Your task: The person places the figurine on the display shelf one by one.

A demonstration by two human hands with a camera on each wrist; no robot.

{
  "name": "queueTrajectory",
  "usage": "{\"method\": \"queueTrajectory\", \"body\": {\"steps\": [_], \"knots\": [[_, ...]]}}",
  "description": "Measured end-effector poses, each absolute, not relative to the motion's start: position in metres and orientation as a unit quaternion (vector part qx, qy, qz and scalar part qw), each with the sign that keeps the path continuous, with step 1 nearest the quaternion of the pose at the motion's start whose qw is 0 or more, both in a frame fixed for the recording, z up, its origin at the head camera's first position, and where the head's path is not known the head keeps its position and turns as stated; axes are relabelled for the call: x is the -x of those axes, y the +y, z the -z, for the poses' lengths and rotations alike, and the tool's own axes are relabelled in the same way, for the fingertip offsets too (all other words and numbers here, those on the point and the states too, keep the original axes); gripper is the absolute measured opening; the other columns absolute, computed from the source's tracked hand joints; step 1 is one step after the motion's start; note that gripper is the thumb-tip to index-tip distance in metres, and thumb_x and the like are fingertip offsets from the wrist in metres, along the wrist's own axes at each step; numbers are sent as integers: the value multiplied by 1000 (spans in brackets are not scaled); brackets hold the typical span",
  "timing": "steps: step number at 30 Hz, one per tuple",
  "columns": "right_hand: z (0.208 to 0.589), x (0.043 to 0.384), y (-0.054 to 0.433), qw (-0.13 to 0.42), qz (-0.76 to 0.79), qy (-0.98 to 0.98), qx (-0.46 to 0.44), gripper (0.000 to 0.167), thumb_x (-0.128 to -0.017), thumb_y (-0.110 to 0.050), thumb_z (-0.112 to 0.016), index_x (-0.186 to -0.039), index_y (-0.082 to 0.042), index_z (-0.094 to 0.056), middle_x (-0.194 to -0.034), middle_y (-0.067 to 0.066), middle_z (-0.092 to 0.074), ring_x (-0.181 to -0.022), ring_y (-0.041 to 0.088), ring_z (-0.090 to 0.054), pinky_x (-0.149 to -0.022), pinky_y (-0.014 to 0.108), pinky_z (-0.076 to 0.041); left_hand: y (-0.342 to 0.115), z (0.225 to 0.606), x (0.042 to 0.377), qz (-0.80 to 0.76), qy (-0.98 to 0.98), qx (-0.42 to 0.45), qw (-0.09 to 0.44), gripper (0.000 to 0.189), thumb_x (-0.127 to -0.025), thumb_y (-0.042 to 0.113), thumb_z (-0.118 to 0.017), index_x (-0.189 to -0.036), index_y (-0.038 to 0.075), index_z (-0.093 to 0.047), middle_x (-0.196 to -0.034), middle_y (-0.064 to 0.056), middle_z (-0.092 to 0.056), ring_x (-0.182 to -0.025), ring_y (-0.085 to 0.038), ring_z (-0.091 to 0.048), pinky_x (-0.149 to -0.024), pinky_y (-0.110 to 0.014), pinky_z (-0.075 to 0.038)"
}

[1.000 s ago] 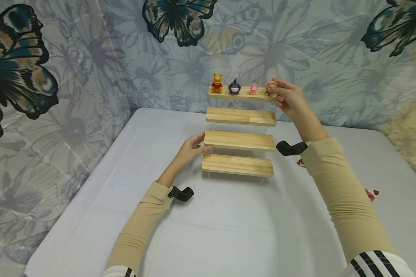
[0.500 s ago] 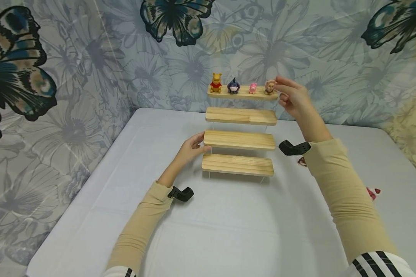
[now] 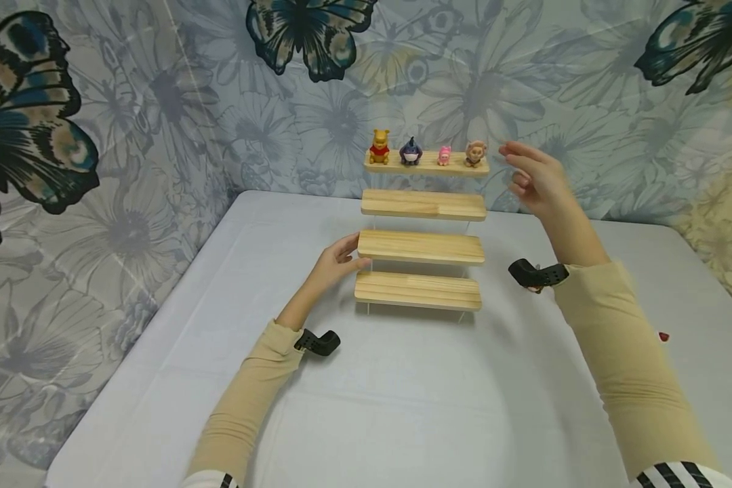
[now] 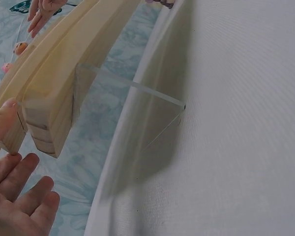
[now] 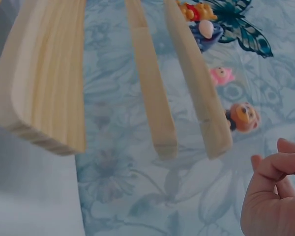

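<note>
A tiered wooden display stand point(image 3: 421, 247) rises in steps on the table. My left hand point(image 3: 338, 261) pinches the left end of one of its middle boards, thumb on one face and a fingertip on the other, as the left wrist view shows. Along the top board point(image 3: 427, 169) stand a yellow bear figurine in a red shirt point(image 3: 379, 148), a purple donkey figurine point(image 3: 411, 152), a small pink figurine point(image 3: 444, 156) and a tan round-headed figurine point(image 3: 476, 154). My right hand point(image 3: 539, 177) is just right of the tan figurine, apart from it, fingers loosely bent and holding nothing.
A white cloth covers the table point(image 3: 415, 407). On the right, a small red item point(image 3: 663, 336) peeks out beside the right sleeve, and another small item lies mostly hidden behind the black wrist mount point(image 3: 537, 274). Butterfly-print fabric point(image 3: 158, 122) hangs behind and at the left.
My right hand has let go of the tan figurine and drawn away to the right, leaving it standing on the top board. The left hand has stayed put.
</note>
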State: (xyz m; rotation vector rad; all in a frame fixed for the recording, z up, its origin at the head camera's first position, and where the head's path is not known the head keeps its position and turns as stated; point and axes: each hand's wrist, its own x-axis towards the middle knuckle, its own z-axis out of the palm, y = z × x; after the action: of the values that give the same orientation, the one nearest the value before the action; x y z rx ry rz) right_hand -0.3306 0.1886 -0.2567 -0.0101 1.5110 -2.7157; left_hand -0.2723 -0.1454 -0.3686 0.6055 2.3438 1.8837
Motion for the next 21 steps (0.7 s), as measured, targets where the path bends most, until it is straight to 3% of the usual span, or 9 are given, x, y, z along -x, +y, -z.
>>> {"method": "queueTrajectory", "body": {"steps": [8, 15, 21], "knots": [[278, 315, 194, 19, 843, 536, 31, 33, -82, -2, -63, -115, -7, -59, -119, 7, -49, -44, 8, -35, -37, 19, -31, -148, 397, 290, -612, 768, -188, 23, 64, -83, 17, -66, -138, 5, -34, -132, -12, -42, -121, -21, -37, -98, -31, -32], [296, 304, 199, 21, 787, 615, 49, 45, -87, -9, -59, -129, -3, -44, -120, 4, -47, -46, 7, -33, -40, 20, -28, -147, 383, 280, -621, 759, -193, 36, 63, -84, 11, -64, -137, -1, -32, -134, -17, -39, -123, -25, -36, -100, -37, -29], [313, 295, 209, 31, 778, 627, 31, 38, -87, -13, -60, -123, -9, -50, -122, 4, -44, -47, 7, -33, -41, 19, -28, -145, 371, 273, -614, 763, -198, 39, 61, -86, 8, -62, -137, -4, -30, -135, -19, -35, -124, -27, -33, -101, -41, -27]]}}
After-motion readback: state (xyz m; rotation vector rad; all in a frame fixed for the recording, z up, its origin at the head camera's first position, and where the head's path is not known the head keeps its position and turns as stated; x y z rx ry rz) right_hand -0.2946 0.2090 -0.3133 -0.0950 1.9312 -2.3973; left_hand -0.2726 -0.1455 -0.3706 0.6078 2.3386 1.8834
